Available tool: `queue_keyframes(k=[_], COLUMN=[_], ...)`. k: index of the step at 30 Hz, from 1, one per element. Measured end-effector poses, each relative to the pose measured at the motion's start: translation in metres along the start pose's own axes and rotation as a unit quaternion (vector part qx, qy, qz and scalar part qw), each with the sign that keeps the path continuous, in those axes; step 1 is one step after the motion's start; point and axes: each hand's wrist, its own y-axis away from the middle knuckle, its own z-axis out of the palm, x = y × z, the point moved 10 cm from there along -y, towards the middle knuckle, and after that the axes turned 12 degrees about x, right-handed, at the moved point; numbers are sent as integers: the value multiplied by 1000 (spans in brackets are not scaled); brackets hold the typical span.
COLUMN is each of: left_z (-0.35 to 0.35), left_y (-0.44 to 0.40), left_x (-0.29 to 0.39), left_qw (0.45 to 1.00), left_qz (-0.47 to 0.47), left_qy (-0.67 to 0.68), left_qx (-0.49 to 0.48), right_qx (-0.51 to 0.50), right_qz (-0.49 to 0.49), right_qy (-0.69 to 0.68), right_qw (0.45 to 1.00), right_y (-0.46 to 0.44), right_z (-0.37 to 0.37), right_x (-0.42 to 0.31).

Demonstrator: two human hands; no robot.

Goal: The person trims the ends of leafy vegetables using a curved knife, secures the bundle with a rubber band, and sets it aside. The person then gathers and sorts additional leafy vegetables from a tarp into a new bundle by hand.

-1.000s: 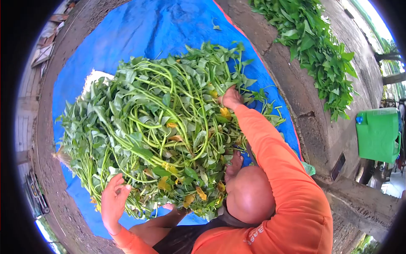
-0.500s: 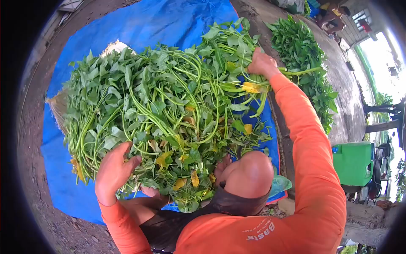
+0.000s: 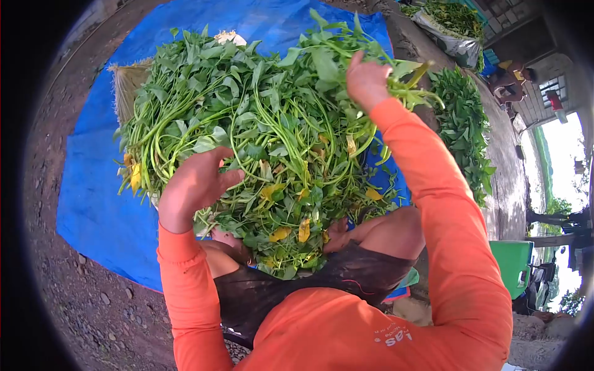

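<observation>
A large heap of leafy water spinach (image 3: 253,111) with long pale stems lies on a blue tarp (image 3: 102,185). My right hand (image 3: 369,83) is wrapped round a bunch of water spinach (image 3: 328,59) at the heap's far right. Its cut stem ends point right, past my hand. My left hand (image 3: 198,184) hovers at the heap's near left edge, thumb and fingers apart, with nothing in it. Yellowed leaves (image 3: 304,230) and loose trimmings lie between my feet.
More greens (image 3: 461,130) are piled on the concrete to the right. Behind them stands a white sack (image 3: 455,44) topped with greens. A person (image 3: 510,83) is at the far right, and a green plastic container (image 3: 512,266) stands nearer. A fibrous tan bundle (image 3: 131,93) touches the heap's left side.
The view has shifted. My right hand has brought the held bunch up and away from the heap's right side. The left hand stays open near the heap's edge.
</observation>
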Motion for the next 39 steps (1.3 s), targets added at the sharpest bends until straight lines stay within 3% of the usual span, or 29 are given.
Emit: queue_keyframes(k=[1, 2, 3, 4, 5, 6, 7, 8, 10, 12, 14, 16, 19, 20, 21, 24, 27, 30, 31, 34, 37, 39], left_z=[-3, -4, -9, -15, -21, -28, -33, -37, -43, -39, -36, -40, -24, -20, -16, -9, -3, -7, -5, -4, -10, -16], left_y=[1, 2, 2, 6, 11, 15, 19, 26, 36, 36, 38, 32, 13, 9, 3, -2, -5, -5, -5, -4, -5, -5], left_x=[-2, -2, 2, -5, -15, -23, -26, -28, -33, -42, -42, -33, -22, -19, -16, -7, -10, -14, -17, -29, -34, -30], left_qw=[1000, 999, 998, 999, 997, 994, 993, 993, 993, 991, 989, 987, 994, 995, 998, 999, 999, 998, 999, 998, 998, 998], left_qz=[16, 31, -28, -45, -61, -74, -85, -88, -91, -104, -114, -116, -78, -79, -31, -22, -24, 2, -41, -52, -62, -39], left_qy=[-8, -17, -31, 6, 42, 79, 73, 69, 59, 76, 87, 92, 67, 58, 30, 24, 30, 0, -15, -43, -16, -3], left_qx=[8, 11, -53, -25, 1, 30, 33, 40, 52, 29, 27, 61, 36, 14, 38, 36, 20, 60, 16, -8, 10, 40], right_qx=[-6, 59, 117, 162, 18, -116, -267, -369, -438, -534, -551, -487, -148, -84, -101, -168, -152, -215, -250, -194, -138, -90], right_qz=[-41, -86, -164, -250, -347, -424, -501, -470, -471, -518, -336, -121, 89, 171, 185, 201, 319, 328, 290, 165, 87, 24], right_qy=[-30, -66, -122, -224, -392, -506, -493, -499, -477, -434, -590, -698, -784, -799, -787, -829, -838, -841, -855, -865, -892, -929], right_qw=[999, 992, 972, 928, 852, 742, 659, 628, 598, 508, 485, 511, 596, 570, 579, 495, 416, 372, 350, 432, 422, 357], right_y=[33, 70, 109, 166, 224, 283, 340, 381, 415, 419, 367, 289, 176, 141, 127, 77, 32, 8, 0, -29, -33, -32], right_z=[-27, -51, -55, -66, -84, -92, -76, -53, -40, -40, -35, -30, 11, 25, 29, 57, 102, 104, 93, 38, -49, -106], right_x=[-45, -93, -153, -202, -231, -249, -271, -271, -240, -195, -146, -91, -28, -23, -33, -89, -128, -158, -164, -154, -105, -63])
